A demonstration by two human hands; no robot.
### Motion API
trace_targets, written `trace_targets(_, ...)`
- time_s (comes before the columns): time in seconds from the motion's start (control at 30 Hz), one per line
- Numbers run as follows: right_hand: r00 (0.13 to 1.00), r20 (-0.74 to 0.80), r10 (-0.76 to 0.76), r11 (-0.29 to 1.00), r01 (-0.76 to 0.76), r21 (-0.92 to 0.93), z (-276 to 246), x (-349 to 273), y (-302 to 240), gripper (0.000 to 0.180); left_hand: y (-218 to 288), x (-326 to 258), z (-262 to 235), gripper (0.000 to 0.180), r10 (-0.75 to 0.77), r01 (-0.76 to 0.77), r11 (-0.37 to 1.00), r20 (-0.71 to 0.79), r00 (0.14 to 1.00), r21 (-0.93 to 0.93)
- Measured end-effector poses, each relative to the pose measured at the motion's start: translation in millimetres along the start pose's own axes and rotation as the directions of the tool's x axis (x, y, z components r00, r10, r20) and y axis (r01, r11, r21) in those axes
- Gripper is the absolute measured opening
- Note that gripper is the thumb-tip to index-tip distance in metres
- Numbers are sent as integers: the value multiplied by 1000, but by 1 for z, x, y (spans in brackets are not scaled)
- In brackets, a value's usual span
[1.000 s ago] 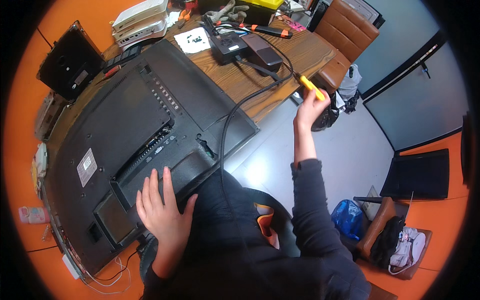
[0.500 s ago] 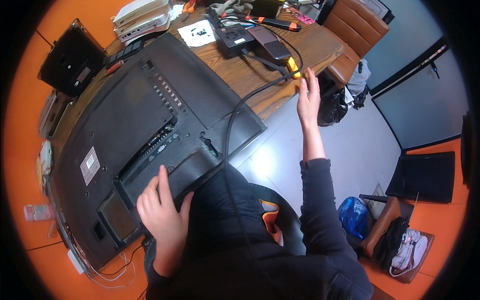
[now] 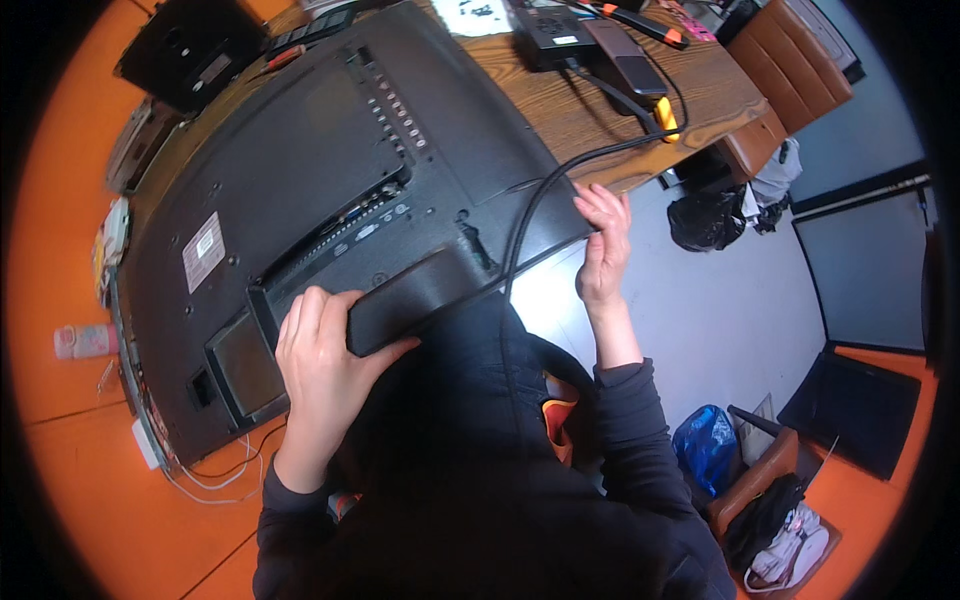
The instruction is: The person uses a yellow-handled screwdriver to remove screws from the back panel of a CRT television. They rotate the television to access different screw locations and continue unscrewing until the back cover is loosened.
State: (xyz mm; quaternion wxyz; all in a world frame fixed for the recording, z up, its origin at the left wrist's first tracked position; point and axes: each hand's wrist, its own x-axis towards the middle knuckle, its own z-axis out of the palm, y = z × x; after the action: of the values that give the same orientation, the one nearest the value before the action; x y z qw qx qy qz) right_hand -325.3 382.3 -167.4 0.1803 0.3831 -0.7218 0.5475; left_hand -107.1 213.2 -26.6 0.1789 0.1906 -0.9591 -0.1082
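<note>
A large black flat-screen television (image 3: pixel 310 130) lies back side up on the wooden desk, its near edge reaching over my lap. My left hand (image 3: pixel 325 340) grips that near edge, with fingers on the back panel and the thumb along the rim. At the right corner, my right hand (image 3: pixel 605 245) is closed on the edge, its fingers on top and the palm against the side. Across the corner runs a black cable (image 3: pixel 530 215), coming from the desk and hanging down toward my lap.
A black box (image 3: pixel 550 40), a dark phone-like device (image 3: pixel 630 65) and a yellow-handled tool (image 3: pixel 665 118) sit on the desk (image 3: pixel 510 75). An orange-and-black cutter (image 3: pixel 645 25) lies behind them. Brown chairs (image 3: pixel 790 65) and bags (image 3: pixel 708 218) stand to the right.
My right hand has come down and left from the air onto the television's corner. My left hand has closed around the near edge. The view has shifted, so the desk sits higher and further right.
</note>
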Motion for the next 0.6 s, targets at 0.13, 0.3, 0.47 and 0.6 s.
trace_targets(0.13, 997, -77, 19, 1000, -17, 20, 10, 0, 5, 34, -3, -1, 0, 42, -4, 3, 999, -15, 1000, -53)
trace_targets(0.3, 994, -108, 26, 993, -13, 121, 10, 0, 5, 32, -5, -3, -1, 47, 19, -21, 998, -28, 999, -57)
trace_targets(0.47, 994, -77, 74, 983, -60, 172, 8, 1, 3, 35, -4, -4, -1, 44, -17, 17, 997, -3, 1000, -72)
trace_targets(0.6, 994, -62, 95, 978, -81, 190, 8, 2, 2, 37, -4, -4, 0, 45, -19, 19, 998, 3, 1000, -67)
